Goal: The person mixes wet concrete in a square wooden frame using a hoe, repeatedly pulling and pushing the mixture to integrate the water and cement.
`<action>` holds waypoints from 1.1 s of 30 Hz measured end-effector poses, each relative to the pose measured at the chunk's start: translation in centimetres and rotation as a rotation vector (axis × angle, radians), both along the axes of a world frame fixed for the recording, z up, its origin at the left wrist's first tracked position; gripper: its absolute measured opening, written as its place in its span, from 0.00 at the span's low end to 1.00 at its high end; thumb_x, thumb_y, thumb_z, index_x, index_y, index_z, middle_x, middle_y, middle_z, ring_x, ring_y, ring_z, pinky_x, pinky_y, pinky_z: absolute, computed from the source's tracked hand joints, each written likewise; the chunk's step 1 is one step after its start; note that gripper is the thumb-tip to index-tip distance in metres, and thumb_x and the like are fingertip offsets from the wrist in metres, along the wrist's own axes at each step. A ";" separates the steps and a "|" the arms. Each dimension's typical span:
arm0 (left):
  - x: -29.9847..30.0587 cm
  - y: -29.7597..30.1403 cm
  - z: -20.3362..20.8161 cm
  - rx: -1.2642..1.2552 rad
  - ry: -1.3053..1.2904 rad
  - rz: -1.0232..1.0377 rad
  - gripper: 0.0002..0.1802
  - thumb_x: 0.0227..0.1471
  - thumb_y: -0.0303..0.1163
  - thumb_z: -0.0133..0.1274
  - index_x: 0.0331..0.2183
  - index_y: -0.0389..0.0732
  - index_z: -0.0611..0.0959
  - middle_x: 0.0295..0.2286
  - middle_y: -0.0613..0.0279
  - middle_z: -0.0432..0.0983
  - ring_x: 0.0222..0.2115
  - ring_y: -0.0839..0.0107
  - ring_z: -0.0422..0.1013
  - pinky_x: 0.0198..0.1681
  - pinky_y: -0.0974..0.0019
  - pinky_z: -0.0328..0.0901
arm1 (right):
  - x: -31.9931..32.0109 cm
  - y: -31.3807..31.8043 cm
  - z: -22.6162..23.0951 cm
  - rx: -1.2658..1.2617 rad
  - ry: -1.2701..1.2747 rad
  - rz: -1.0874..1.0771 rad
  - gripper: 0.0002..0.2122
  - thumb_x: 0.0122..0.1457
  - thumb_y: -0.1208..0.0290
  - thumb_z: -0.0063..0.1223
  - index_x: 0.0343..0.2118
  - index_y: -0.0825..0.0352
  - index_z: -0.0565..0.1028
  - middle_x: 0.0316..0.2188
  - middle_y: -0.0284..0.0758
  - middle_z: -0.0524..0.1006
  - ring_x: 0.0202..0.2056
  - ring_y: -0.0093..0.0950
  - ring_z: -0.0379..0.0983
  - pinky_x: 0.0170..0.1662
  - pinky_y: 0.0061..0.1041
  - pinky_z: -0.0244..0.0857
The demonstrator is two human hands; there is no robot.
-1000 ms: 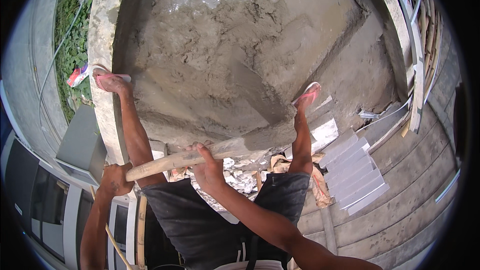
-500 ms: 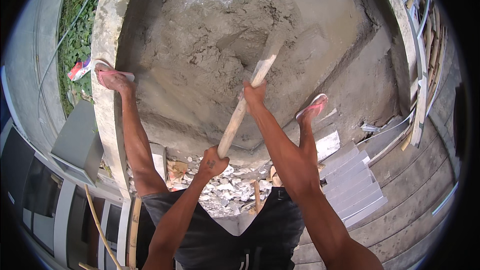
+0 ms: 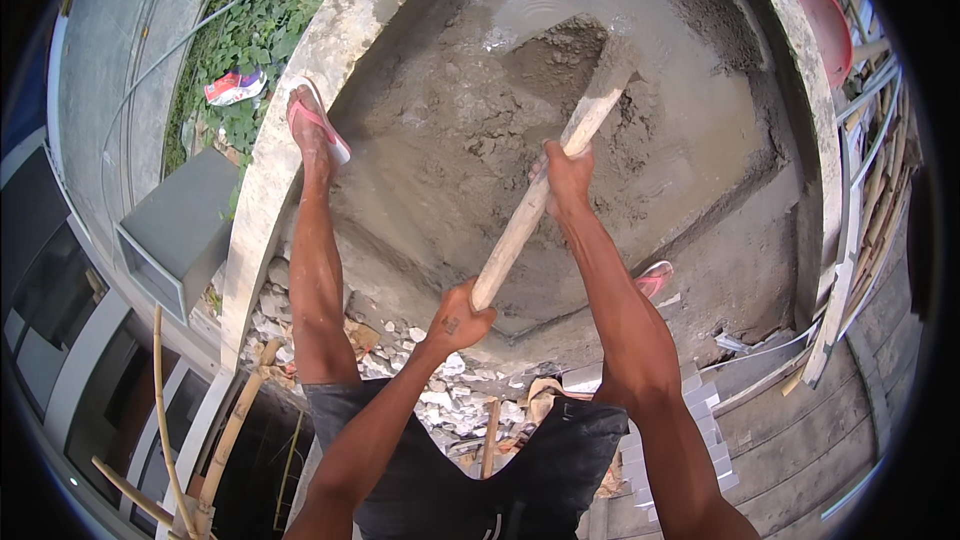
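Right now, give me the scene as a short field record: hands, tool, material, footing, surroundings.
left hand: left hand gripping the near end of the long pale wooden handle
right hand: right hand gripping the same handle farther up
tool head: buried in the mix, not visible
material: wet grey cement mix, with a watery pool at its far side
footing: left foot in pink flip-flop on the pale concrete rim
surroundings: white stone rubble, red plastic bowl

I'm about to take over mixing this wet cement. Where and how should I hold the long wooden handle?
Probably as held now: left hand wrapped round the near end of the wooden handle, right hand about halfway up. Come from the near side, because the long shaft slants away and its far end is buried in the wet cement.
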State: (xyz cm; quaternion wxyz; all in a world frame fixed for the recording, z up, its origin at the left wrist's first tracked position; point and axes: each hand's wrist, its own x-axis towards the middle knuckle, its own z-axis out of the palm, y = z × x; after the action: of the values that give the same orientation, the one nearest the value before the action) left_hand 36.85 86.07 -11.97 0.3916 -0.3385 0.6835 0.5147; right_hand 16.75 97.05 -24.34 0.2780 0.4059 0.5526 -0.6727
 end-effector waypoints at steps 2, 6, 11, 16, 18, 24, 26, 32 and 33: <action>-3.5 -2.6 -1.6 0.014 -0.022 0.020 0.21 0.42 0.29 0.54 0.41 0.29 0.78 0.27 0.45 0.77 0.28 0.57 0.75 0.36 0.58 0.68 | -2.7 -2.5 -3.9 0.000 0.057 0.032 0.18 0.54 0.81 0.52 0.45 0.65 0.59 0.25 0.38 0.68 0.18 0.28 0.67 0.19 0.31 0.66; -12.2 -12.9 -3.2 0.063 -0.140 -0.049 0.14 0.43 0.31 0.55 0.32 0.31 0.77 0.19 0.59 0.71 0.18 0.70 0.68 0.22 0.63 0.63 | -9.1 -11.0 -9.1 0.107 -0.047 0.042 0.26 0.56 0.80 0.51 0.55 0.72 0.52 0.38 0.50 0.69 0.23 0.33 0.72 0.22 0.36 0.71; -18.8 -26.7 -8.3 0.054 -0.155 -0.297 0.12 0.43 0.31 0.55 0.29 0.32 0.77 0.16 0.64 0.68 0.12 0.75 0.64 0.16 0.66 0.59 | -14.2 -20.8 -12.7 0.119 -0.080 -0.067 0.27 0.59 0.77 0.50 0.57 0.74 0.50 0.38 0.52 0.71 0.24 0.35 0.74 0.24 0.35 0.73; -14.4 -34.7 -8.3 0.072 -0.174 -0.286 0.11 0.42 0.29 0.55 0.29 0.32 0.77 0.16 0.66 0.68 0.14 0.76 0.64 0.17 0.67 0.60 | -7.5 -28.7 -11.8 0.188 -0.158 -0.235 0.17 0.55 0.81 0.48 0.45 0.85 0.61 0.25 0.50 0.73 0.18 0.38 0.72 0.21 0.39 0.70; -10.4 -35.6 -8.7 0.073 -0.118 -0.259 0.11 0.40 0.28 0.55 0.29 0.32 0.77 0.18 0.67 0.68 0.16 0.76 0.64 0.19 0.68 0.60 | -4.1 -28.5 -12.7 0.181 -0.234 -0.163 0.21 0.56 0.79 0.49 0.50 0.80 0.56 0.29 0.50 0.73 0.19 0.35 0.72 0.21 0.36 0.71; -6.0 -38.8 -4.8 0.059 -0.264 -0.253 0.18 0.40 0.30 0.54 0.34 0.27 0.79 0.27 0.48 0.75 0.32 0.61 0.73 0.38 0.60 0.66 | 5.2 -33.0 -13.5 0.296 -0.271 -0.142 0.23 0.56 0.79 0.49 0.52 0.77 0.56 0.27 0.49 0.72 0.17 0.33 0.71 0.18 0.35 0.69; -4.9 -40.2 -2.6 0.012 -0.332 -0.295 0.23 0.40 0.30 0.53 0.38 0.24 0.78 0.29 0.44 0.76 0.34 0.59 0.74 0.40 0.59 0.66 | 6.9 -36.1 -9.7 0.237 -0.326 -0.202 0.19 0.54 0.80 0.48 0.47 0.80 0.60 0.23 0.47 0.72 0.16 0.33 0.70 0.18 0.37 0.68; -2.1 -37.5 -2.5 -0.125 -0.306 -0.383 0.23 0.40 0.33 0.53 0.35 0.22 0.75 0.25 0.50 0.73 0.27 0.62 0.72 0.31 0.59 0.66 | 9.7 -33.3 -11.8 0.081 -0.465 -0.224 0.12 0.55 0.82 0.47 0.41 0.79 0.64 0.23 0.44 0.70 0.16 0.33 0.69 0.17 0.37 0.66; -1.9 -37.1 -2.2 -0.161 -0.252 -0.379 0.22 0.40 0.34 0.54 0.32 0.23 0.76 0.23 0.53 0.73 0.24 0.64 0.71 0.28 0.60 0.65 | 9.9 -33.0 -12.0 0.075 -0.475 -0.228 0.12 0.55 0.82 0.47 0.41 0.79 0.64 0.23 0.44 0.70 0.16 0.33 0.69 0.17 0.37 0.66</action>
State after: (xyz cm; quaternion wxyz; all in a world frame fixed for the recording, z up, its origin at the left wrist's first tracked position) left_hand 34.95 49.00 -14.21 0.5350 -0.2958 0.7194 0.3297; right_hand 26.70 64.10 -36.33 0.3072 0.6222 0.4472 -0.5644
